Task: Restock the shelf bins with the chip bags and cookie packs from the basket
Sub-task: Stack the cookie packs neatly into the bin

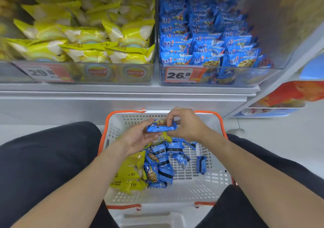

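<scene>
**Blue cookie pack held over the basket**

I hold one blue cookie pack (161, 125) above the far end of the white basket (217, 178), between both hands. My right hand (187, 122) pinches its right end with curled fingers; my left hand (138, 136) lies open beneath its left end, fingers relaxed. Below, more blue packs (164, 164) and yellow chip bags (128, 173) lie heaped at the basket's left (the right half shows bare mesh). Farther off, the left bin (78, 73) holds yellow bags, the right bin (228, 77) blue packs.
</scene>
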